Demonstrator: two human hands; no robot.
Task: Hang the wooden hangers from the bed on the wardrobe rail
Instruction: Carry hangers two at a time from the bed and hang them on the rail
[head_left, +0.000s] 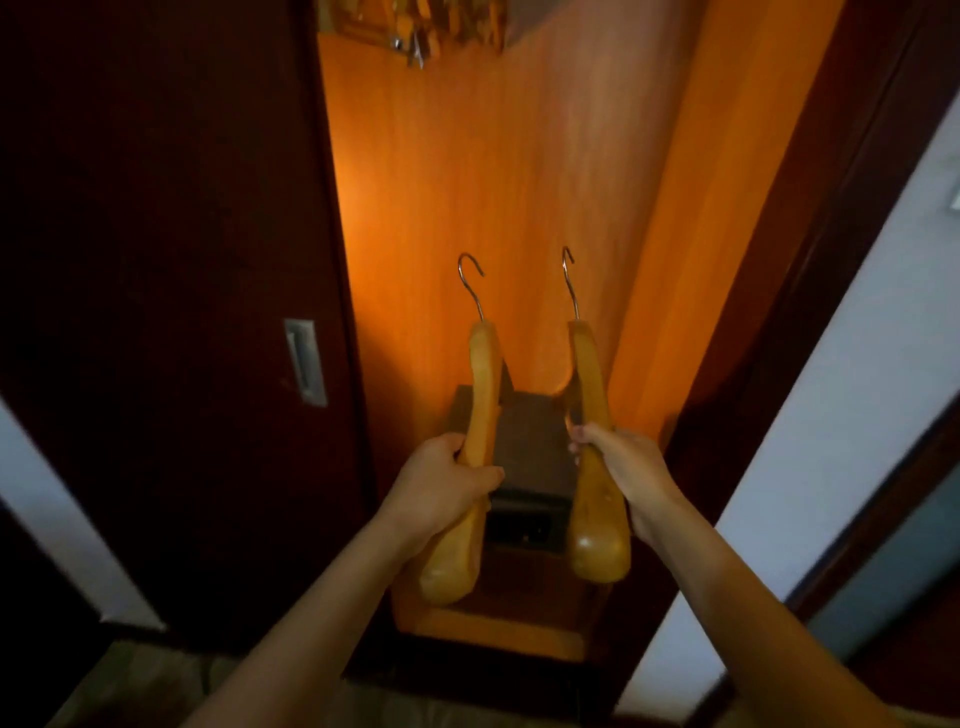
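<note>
The open wardrobe (493, 182) has a lit orange-wood interior between a dark sliding door (171, 312) on the left and a dark frame on the right. On the wardrobe floor (498, 631) sits a dark box (530, 441), set against the back panel. Hangers (415, 26) hang blurred at the top edge.

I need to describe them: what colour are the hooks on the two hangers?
Silver metal, on both hooks, clearest in the head view.

Dim room, warm glow inside the wardrobe (519, 182)

Dark door (156, 260) at left nearly black; far hangers (415, 26) blurred; edges bend and smear.
</note>
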